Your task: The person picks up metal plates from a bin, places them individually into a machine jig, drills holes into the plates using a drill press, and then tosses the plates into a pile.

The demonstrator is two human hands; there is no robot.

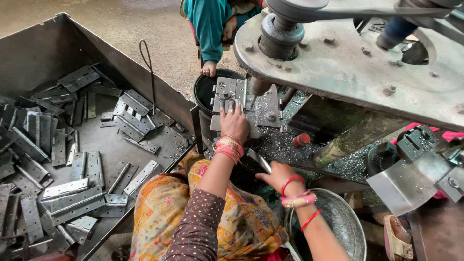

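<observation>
A workshop floor of bare concrete is seen from the head camera, strewn with metal swarf around a heavy drill press (348, 63); a large steel bin (43, 53) at the left is heaped with flat grey hinges (72, 193). The left hand (234, 123) is pressed flat, fingers spread, on a hinge in the jig (241, 99) beneath the spindle; the right hand (278, 176) is pinched on a lever handle (258, 162). The hinge is judged stiff, light, sharp-edged and oily, best held by its long edges. Another person's hand (209, 69) rests on a black bucket (208, 89).
</observation>
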